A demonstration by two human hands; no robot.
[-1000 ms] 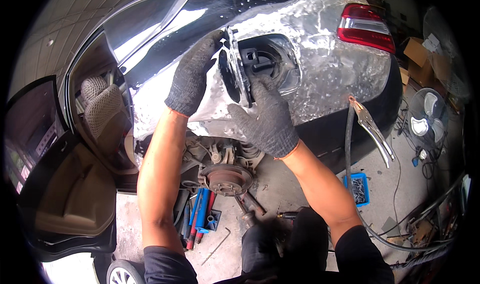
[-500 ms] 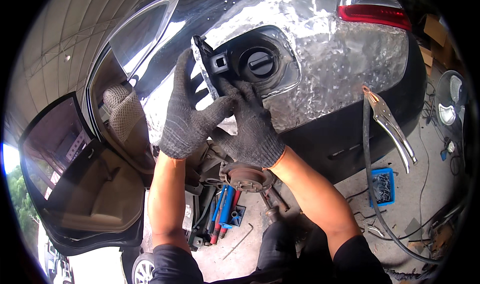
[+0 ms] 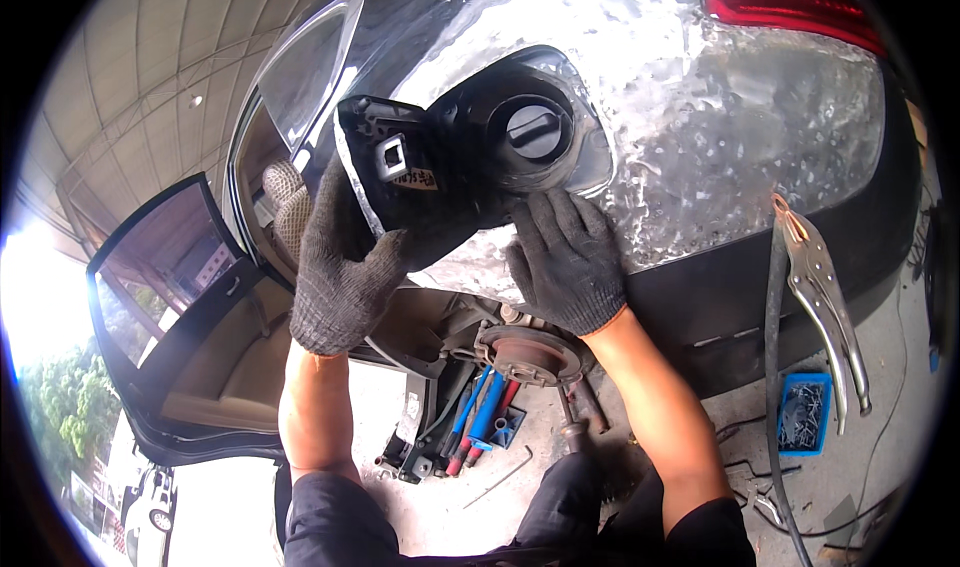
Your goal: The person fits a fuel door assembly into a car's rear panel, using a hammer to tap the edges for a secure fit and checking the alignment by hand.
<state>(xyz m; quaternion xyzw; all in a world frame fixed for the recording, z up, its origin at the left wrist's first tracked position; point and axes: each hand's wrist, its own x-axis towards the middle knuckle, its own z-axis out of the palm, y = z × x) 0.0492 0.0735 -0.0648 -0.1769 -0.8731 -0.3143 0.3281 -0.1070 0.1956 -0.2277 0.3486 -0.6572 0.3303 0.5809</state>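
A fuel filler flap (image 3: pixel 389 179), black on its inner face with a square latch opening, stands swung out on the left of the filler recess. My left hand (image 3: pixel 345 277), in a dark grey knit glove, grips its outer edge, fingers behind and thumb in front. Inside the recess sits the round black fuel cap (image 3: pixel 534 133). Just below it, my gloved right hand (image 3: pixel 572 259) rests against the bare-metal car panel (image 3: pixel 740 147) with its fingers stretched out and nothing held.
Locking pliers (image 3: pixel 825 297) with a cable clamp onto the panel at right. Below hang a brake disc (image 3: pixel 528 355) and, on the floor, a jack with blue and red tubes (image 3: pixel 485 407). A blue box of nails (image 3: pixel 804 414) stands at right. An open car door (image 3: pixel 200 347) is at left.
The flap has swung wider, its inner face now showing more fully. My right hand has left the flap area and moved right, fingers spreading onto the panel. My left hand keeps its hold.
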